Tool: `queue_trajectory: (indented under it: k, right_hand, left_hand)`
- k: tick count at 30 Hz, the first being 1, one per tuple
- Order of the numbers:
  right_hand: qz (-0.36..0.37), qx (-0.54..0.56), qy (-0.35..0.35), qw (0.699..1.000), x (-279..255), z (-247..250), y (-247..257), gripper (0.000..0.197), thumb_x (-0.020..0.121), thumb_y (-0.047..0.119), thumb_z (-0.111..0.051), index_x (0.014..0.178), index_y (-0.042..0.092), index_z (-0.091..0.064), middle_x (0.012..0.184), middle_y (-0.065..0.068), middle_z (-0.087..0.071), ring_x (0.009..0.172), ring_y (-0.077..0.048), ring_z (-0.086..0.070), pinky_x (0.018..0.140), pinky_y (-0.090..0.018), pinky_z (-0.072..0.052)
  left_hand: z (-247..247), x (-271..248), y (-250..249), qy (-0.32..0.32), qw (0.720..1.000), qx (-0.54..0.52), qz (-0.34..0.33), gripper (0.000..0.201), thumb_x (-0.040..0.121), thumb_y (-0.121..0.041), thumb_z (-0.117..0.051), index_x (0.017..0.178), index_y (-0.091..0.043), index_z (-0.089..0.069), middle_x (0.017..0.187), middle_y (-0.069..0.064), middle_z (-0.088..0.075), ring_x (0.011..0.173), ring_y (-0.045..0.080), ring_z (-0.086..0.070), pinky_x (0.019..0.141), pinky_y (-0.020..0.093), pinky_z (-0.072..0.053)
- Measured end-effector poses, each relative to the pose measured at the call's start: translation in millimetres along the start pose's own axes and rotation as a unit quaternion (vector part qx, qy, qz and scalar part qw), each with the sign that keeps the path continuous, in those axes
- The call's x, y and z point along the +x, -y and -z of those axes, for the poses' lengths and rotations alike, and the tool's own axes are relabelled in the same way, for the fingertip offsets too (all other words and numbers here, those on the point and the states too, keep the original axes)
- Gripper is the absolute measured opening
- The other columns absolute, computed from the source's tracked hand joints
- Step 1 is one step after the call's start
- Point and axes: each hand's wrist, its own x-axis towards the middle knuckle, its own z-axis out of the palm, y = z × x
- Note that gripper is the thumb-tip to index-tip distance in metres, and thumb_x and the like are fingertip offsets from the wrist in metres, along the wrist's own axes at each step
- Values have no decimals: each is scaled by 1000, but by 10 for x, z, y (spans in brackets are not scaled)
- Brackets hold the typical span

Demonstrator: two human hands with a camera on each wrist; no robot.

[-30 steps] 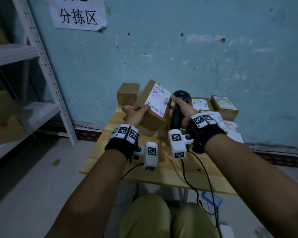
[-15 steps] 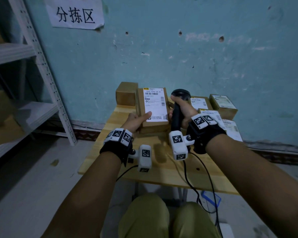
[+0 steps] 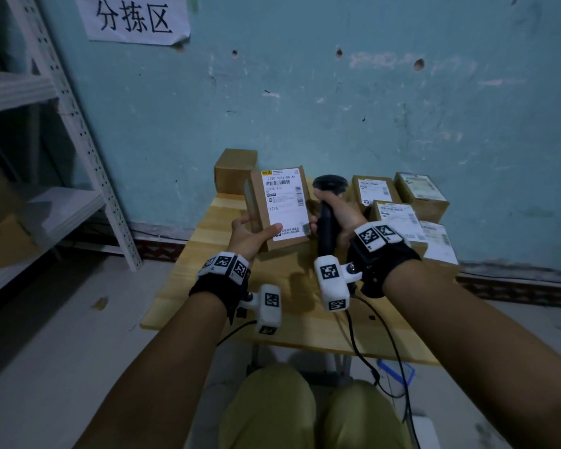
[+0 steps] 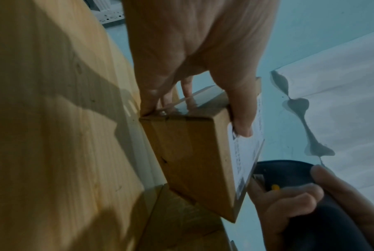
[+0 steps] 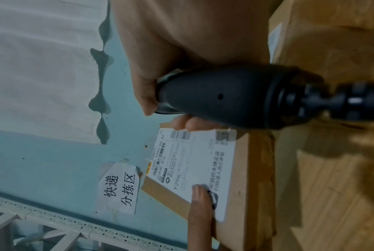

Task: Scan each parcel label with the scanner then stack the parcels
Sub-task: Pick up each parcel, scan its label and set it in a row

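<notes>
My left hand [image 3: 256, 233] grips a brown cardboard parcel [image 3: 280, 207] above the wooden table [image 3: 208, 286], thumb pressed on its white label [image 3: 287, 202], which faces me. The parcel [image 4: 194, 159] stands tilted, held near its lower left corner, fingers behind it. My right hand [image 3: 334, 215] holds the black scanner [image 3: 327, 205] upright just right of the parcel, head up. In the right wrist view the scanner [image 5: 224, 96] sits in my fist beside the label [image 5: 194, 168]. The scanner's window is hidden.
A plain brown box [image 3: 235, 170] stands behind the held parcel at the table's back. Several labelled parcels [image 3: 399, 215] lie at the back right. A white metal shelf rack [image 3: 62, 124] stands to the left. The scanner's cable [image 3: 370, 351] hangs off the front edge.
The left hand has turned the parcel from tilted sideways to upright, with its label facing me, and brought it closer to the scanner. The right hand with the scanner has barely moved.
</notes>
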Motion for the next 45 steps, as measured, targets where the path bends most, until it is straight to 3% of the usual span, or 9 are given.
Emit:
queue_trajectory:
  k: [4,8,12,17,24,29,35,40,45]
  right_hand:
    - [-23,-23,-8,999,85,-42,-123,39,86,29,-62,117,13,-43,60,-9,-52,34,-15,-51,38,-21,-44]
    - [-42,-19,3,999,141,-25,-175,29,87,27,-61,109,10,-49,63,-9,-52,35,-14,-53,39,-21,-46]
    - [-45,-15,-11,999,195,-14,-222,32,86,21,-59,113,14,-42,63,-9,-50,35,-13,-52,37,-19,-43]
    - [-23,-17,-5,1000,254,-29,-204,27,87,12,-53,110,14,-39,69,-8,-49,35,-11,-51,36,-18,-42]
    - [-30,-7,1,1000,277,-46,-214,24,89,13,-53,110,10,-42,75,-6,-54,39,-10,-54,40,-18,-45]
    - [-43,-1,6,999,242,-36,-195,11,89,19,-54,93,9,-51,73,-5,-56,41,-10,-56,42,-18,-47]
    - [-3,-4,25,1000,114,-9,-107,15,92,21,-49,79,13,-48,62,-3,-48,41,-9,-49,41,-17,-44]
    - [7,-38,90,995,-12,26,29,11,94,24,-47,94,14,-48,53,2,-52,41,-9,-46,43,-18,-39]
    - [17,-87,128,988,-150,-40,99,46,86,56,-46,73,12,-49,48,2,-42,35,-9,-39,35,-16,-33]
  left_hand:
    - [-13,84,138,-2,1000,4,8,73,78,-10,-73,133,-6,-25,131,20,-54,105,28,-58,88,36,-47]
    - [-6,177,250,7,1000,5,4,71,79,-8,-72,130,-7,-24,132,20,-53,116,33,-56,96,44,-47]
    - [26,267,332,22,999,-15,23,65,85,-6,-64,134,-6,-22,135,18,-48,122,34,-52,98,40,-45]
    - [75,375,358,45,996,-68,46,56,88,3,-54,136,-5,-24,140,25,-42,114,31,-50,100,39,-42]
    - [85,428,450,50,992,-103,42,90,70,2,-70,142,-13,-19,140,20,-42,126,35,-44,98,42,-40]
    - [90,469,492,42,992,-118,33,80,81,10,-58,146,-10,-15,144,20,-40,132,35,-40,106,45,-36]
    - [117,451,500,74,991,-109,15,122,39,-22,-82,146,-9,-24,139,17,-49,128,33,-47,109,53,-35]
    - [140,450,506,76,991,-110,1,122,38,-26,-82,145,-7,-27,137,15,-52,125,31,-51,107,52,-39]
    - [151,448,524,67,991,-113,1,126,37,-28,-83,146,-8,-24,140,15,-49,127,32,-49,107,54,-38]
